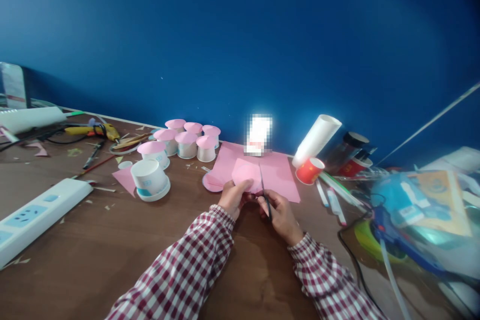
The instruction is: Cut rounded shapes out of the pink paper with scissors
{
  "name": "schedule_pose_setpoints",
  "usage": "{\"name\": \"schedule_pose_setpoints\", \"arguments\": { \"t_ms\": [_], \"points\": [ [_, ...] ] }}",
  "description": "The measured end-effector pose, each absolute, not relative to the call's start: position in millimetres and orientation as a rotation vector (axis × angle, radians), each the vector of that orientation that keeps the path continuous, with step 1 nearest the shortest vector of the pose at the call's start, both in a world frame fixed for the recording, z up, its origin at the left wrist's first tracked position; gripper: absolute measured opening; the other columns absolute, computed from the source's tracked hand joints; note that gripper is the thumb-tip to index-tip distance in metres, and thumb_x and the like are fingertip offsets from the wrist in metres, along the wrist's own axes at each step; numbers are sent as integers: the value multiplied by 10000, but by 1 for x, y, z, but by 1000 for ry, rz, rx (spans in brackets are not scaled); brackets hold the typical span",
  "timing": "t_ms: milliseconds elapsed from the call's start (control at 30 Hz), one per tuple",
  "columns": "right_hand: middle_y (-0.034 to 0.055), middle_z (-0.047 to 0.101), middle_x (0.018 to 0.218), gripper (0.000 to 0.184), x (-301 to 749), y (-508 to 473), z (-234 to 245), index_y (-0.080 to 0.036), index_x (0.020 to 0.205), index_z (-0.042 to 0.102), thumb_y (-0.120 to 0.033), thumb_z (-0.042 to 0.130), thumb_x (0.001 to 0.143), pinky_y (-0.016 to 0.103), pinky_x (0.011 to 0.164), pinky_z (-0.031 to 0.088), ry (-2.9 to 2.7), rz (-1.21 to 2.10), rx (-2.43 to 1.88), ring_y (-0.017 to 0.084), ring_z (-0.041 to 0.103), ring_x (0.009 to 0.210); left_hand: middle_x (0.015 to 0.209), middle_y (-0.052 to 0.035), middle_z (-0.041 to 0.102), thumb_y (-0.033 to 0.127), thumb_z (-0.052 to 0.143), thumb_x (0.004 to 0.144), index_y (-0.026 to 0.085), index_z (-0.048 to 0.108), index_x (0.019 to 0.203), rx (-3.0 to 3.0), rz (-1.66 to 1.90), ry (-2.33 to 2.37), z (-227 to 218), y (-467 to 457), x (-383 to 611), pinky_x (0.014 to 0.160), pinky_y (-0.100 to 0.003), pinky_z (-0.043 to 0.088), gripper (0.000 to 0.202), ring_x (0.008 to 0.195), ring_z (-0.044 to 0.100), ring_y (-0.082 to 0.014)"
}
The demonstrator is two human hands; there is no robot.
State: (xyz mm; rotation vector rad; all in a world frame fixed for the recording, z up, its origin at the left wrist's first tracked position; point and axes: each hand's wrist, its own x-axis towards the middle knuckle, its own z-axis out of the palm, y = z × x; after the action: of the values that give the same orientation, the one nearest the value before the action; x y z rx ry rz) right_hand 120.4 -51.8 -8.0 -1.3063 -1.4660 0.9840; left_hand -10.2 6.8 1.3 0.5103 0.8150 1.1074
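My left hand (235,196) pinches a piece of pink paper (244,170) near its lower edge. In my right hand (282,214) is a pair of scissors (262,180), the blades pointing away from me along the right side of that piece. Beneath and behind both lies a larger pink sheet (284,175) flat on the table. A rounded pink piece (212,183) rests at its left edge. The lower part of the scissors is partly hidden by my fingers.
Several paper cups with pink paper tops (186,138) stand left of the sheet, near a bare white cup (148,178). Further left are a power strip (45,215) and a yellow glue gun (108,131). Rightward are a red cup (309,170), a white cup stack (317,140) and markers (336,205).
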Motion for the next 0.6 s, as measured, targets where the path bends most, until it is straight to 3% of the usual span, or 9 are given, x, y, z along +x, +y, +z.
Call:
{"name": "schedule_pose_setpoints", "arguments": {
  "t_ms": [600],
  "points": [
    [-24,509,554,303,120,-52,-8,-148,970,611,-419,557,846,223,473,387,-1456,994,-1303,113,471,496,566,-9,567,140,726,614,72,606,758,479,1119,817,3,6,-10,379,-173,418,201,414,477,-61]
  ]
}}
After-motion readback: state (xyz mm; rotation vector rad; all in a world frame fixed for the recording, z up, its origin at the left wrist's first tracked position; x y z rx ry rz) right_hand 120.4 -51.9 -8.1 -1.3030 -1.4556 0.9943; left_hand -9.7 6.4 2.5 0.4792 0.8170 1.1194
